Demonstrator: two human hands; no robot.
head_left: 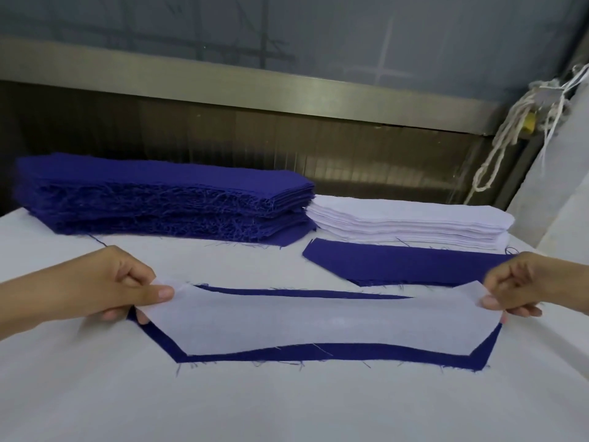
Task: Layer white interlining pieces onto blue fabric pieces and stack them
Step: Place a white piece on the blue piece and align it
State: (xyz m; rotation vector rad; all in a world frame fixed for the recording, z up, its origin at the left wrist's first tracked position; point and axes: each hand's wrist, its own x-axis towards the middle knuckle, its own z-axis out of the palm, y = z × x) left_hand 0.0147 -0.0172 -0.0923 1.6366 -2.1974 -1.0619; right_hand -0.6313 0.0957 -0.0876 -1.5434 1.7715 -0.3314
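A white interlining piece (322, 320) is stretched between my two hands over a blue fabric piece (318, 353) that lies flat on the table. My left hand (105, 282) pinches its left end between thumb and curled fingers. My right hand (526, 282) pinches its right end the same way. The blue fabric shows as a border along the near side and as a thin strip along the far side. Behind, a tall pile of blue fabric pieces (159, 193) sits at the left and a lower pile of white interlining pieces (408, 223) at the right.
A single blue piece (404, 263) lies in front of the white pile, partly under it. The table (287, 403) is covered in white cloth. White cords (510, 135) hang at the far right beside a metal-edged wall.
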